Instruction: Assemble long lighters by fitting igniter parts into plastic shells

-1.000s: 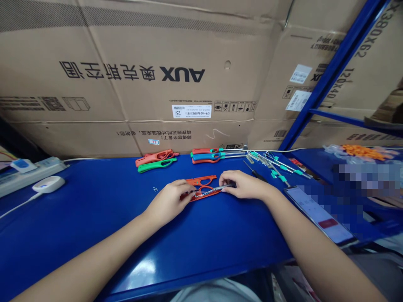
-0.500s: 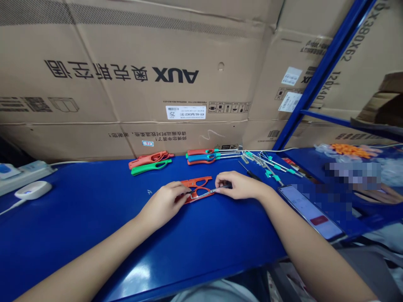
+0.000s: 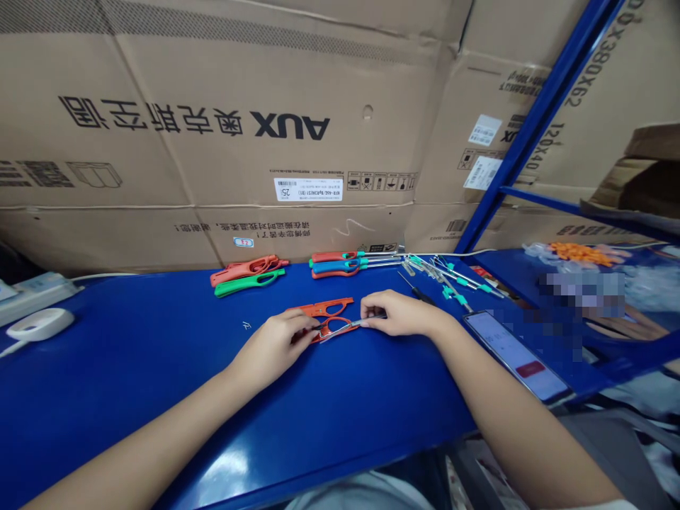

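Observation:
My left hand (image 3: pixel 279 346) is closed at the left end of the near orange lighter casing half (image 3: pixel 344 327), which lies on the blue table. Its fingertips press together there and cover that end. Just behind it lies a matching orange casing half (image 3: pixel 333 307). From the right, my right hand (image 3: pixel 396 313) pinches a thin silver piece (image 3: pixel 357 324) with a dark part between the fingers. This piece reaches over the near half's finger loop towards my left fingertips; its exact kind is unclear.
Red and green lighter handles (image 3: pixel 249 282) lie behind on the left. Several assembled lighters (image 3: pixel 336 266) and metal rods with teal ends (image 3: pixel 460 276) sit further right. A screwdriver (image 3: pixel 419 290) and a phone (image 3: pixel 518 354) are near my right arm. Cardboard (image 3: pixel 212 170) stands behind.
The whole view has shifted slightly. Both hands stay at the near casing half, with the thin silver piece still held; no clear change in either grip.

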`<state>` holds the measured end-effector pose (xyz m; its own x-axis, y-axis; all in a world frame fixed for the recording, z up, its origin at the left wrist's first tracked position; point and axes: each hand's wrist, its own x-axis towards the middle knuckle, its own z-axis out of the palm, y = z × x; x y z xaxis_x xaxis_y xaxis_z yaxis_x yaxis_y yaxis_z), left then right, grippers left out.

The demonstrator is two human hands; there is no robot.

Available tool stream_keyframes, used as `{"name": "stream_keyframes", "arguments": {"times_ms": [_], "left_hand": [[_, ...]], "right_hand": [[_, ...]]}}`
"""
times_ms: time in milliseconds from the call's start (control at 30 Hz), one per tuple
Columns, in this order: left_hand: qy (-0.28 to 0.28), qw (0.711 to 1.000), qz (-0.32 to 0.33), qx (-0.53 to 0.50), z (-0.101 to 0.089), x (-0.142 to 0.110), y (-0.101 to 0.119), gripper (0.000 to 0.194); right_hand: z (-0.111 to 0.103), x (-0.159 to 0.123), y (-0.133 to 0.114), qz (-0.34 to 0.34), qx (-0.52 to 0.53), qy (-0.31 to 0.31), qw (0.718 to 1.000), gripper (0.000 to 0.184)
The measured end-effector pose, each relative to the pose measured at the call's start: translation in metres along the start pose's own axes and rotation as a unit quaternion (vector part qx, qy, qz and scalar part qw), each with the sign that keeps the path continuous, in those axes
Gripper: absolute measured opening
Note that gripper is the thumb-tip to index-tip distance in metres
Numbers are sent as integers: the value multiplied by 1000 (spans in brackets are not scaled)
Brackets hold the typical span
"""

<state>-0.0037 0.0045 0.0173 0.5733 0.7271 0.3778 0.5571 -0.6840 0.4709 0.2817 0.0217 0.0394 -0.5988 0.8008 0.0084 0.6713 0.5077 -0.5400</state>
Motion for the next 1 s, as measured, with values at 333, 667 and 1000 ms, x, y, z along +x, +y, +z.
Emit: {"name": "stream_keyframes", "arguments": {"times_ms": [333, 667, 1000], "left_hand": [[0, 1000, -20, -13, -1, 1, 4, 19], [-4, 999, -26, -19, 2, 0, 2, 18], [-18, 999, -26, -11, 1, 0, 3, 19]], "right_hand": [[1, 0, 1, 6, 17, -6, 1000, 10], [-5, -2, -3, 4, -10, -2, 1000, 9], [-7, -1, 0, -15, -6, 19, 1000, 10]]}}
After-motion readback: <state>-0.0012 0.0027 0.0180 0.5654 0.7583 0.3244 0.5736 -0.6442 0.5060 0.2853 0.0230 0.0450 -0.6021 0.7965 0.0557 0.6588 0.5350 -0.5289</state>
